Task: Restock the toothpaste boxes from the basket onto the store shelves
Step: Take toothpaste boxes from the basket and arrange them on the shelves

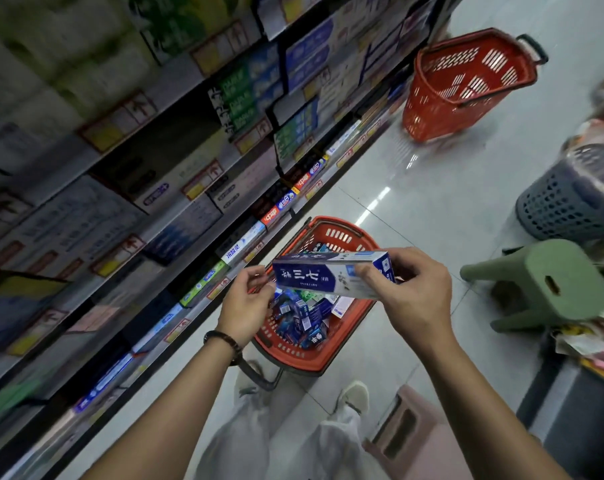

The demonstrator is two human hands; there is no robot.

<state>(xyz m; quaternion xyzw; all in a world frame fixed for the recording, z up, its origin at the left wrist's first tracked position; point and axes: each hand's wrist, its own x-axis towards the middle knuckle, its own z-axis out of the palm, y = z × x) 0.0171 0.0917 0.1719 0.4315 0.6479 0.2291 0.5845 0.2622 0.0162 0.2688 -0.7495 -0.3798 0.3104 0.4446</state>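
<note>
Ends of the long blue-and-white cardboard toothpaste box (324, 277) sit pinched by left hand (250, 304) and right hand (414, 292); likely light, crushable.

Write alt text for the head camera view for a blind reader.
The right hand and left hand hold a blue-and-white toothpaste box by its ends over a red basket of more boxes on the floor. Stocked store shelves line the left; a second red basket stands beyond.

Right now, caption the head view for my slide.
A toothpaste box held by left hand and right hand over the full red basket by the shelves.
</note>
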